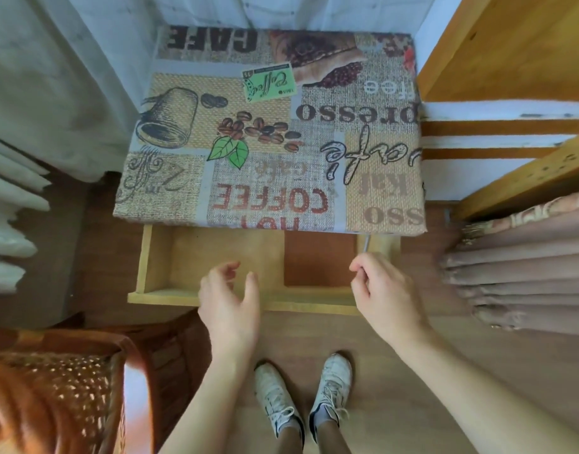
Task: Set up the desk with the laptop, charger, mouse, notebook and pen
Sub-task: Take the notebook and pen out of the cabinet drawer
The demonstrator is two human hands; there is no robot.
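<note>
The desk (268, 152) is covered by a coffee-print cloth and nothing lies on top of it. Under its front edge a pale wooden drawer (157, 257) is pulled out. Inside the drawer lies a flat brown rectangle that looks like a notebook (319, 257). A thin pale pen (366, 244) sticks up at the drawer's right end, and my right hand (383, 296) pinches its lower end. My left hand (230, 299) hovers over the drawer's front rail with fingers spread and nothing in it. No laptop, charger or mouse is in view.
A wooden shelf unit (510, 60) stands right of the desk, with folded brownish fabric (517, 273) below it. Pale curtains (36, 109) hang at the left. A patterned chair (62, 388) is at the lower left. My feet in white trainers (301, 398) are on the wooden floor.
</note>
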